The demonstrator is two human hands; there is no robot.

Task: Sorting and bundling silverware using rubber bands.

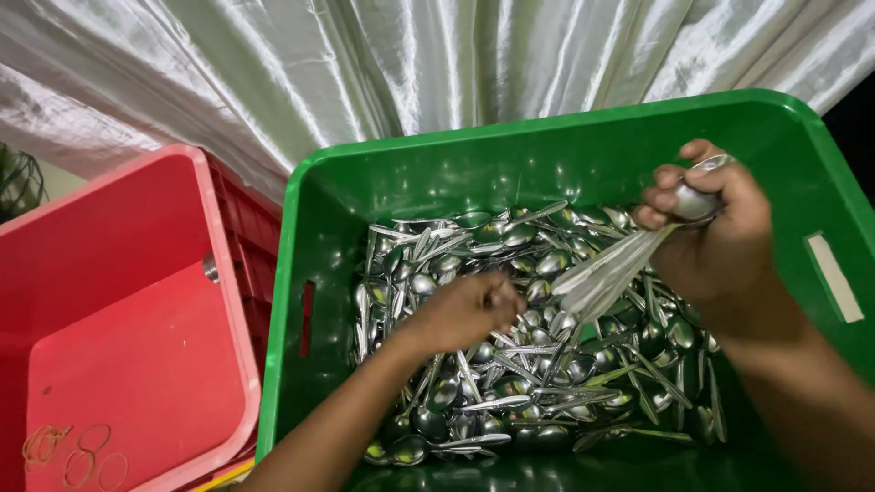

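My right hand (pixel 720 232) has its fingers (pixel 670 187) clamped on a bundle of spoons (pixel 611 269), bowls gathered in the fist near the far right corner of the green crate (pixel 565 150) and handles fanning down toward its middle. My left hand (pixel 465 310) is down in the loose spoon pile (pixel 510 383) at the crate's centre, fingers curled together on what looks like one spoon, though the grip itself is hidden behind the knuckles.

I judge the bundle to be the weak point: the handles are splayed, not squared up, so a slack grip could let some slide out and drop back into the heap. The spoons lie crossed and nested, so lifting one may drag its neighbours along.

To the left stands a red crate (pixel 137 319), with a few rubber bands (pixel 77 456) lying at its near left corner. A shiny pale cloth (pixel 410 64) hangs behind both crates. The green crate's left wall stands between the pile and the red crate.
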